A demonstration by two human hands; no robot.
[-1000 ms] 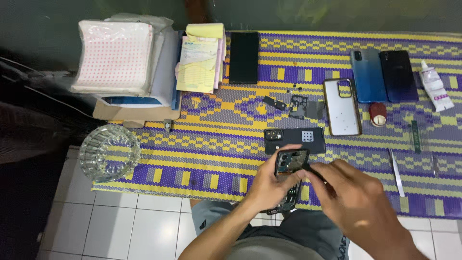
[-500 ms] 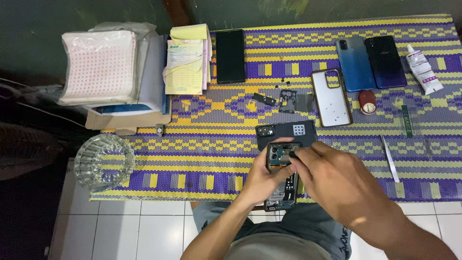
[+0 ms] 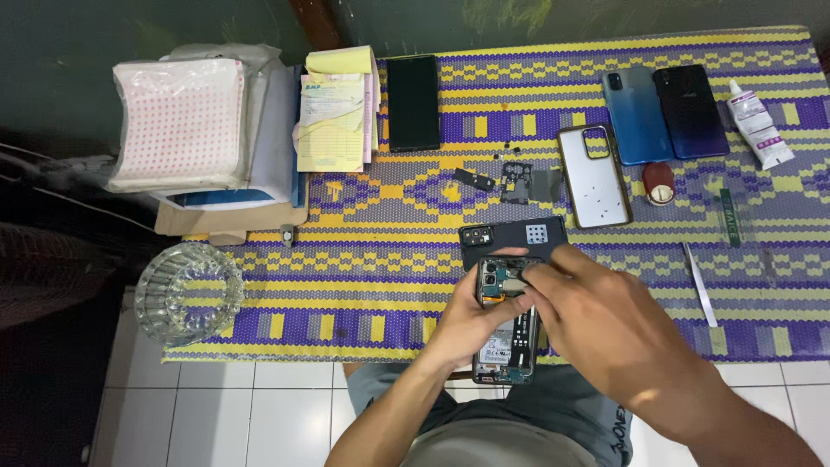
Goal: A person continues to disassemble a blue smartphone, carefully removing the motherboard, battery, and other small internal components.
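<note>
My left hand (image 3: 467,327) grips an opened phone (image 3: 508,353) from its left side, over my lap at the mat's near edge. The phone's back is off, so its camera module, board and battery show. My right hand (image 3: 609,333) comes in from the right. Its fingertips are pinched together on the inner parts just beside the camera module and hide what they touch. The black back cover (image 3: 519,233) lies on the mat just beyond the phone.
On the woven purple-yellow mat (image 3: 363,285) lie a clear case (image 3: 594,177), a blue phone (image 3: 635,117), a dark phone (image 3: 690,111), a black screen (image 3: 413,102), small loose parts (image 3: 517,182), a glue tube (image 3: 758,121) and a metal tool (image 3: 699,281). Receipt books (image 3: 335,112), a paper stack (image 3: 181,121) and a glass ashtray (image 3: 188,292) sit to the left.
My right hand has moved up and left onto the top of the opened phone. The left hand keeps its hold, and the view has shifted slightly.
</note>
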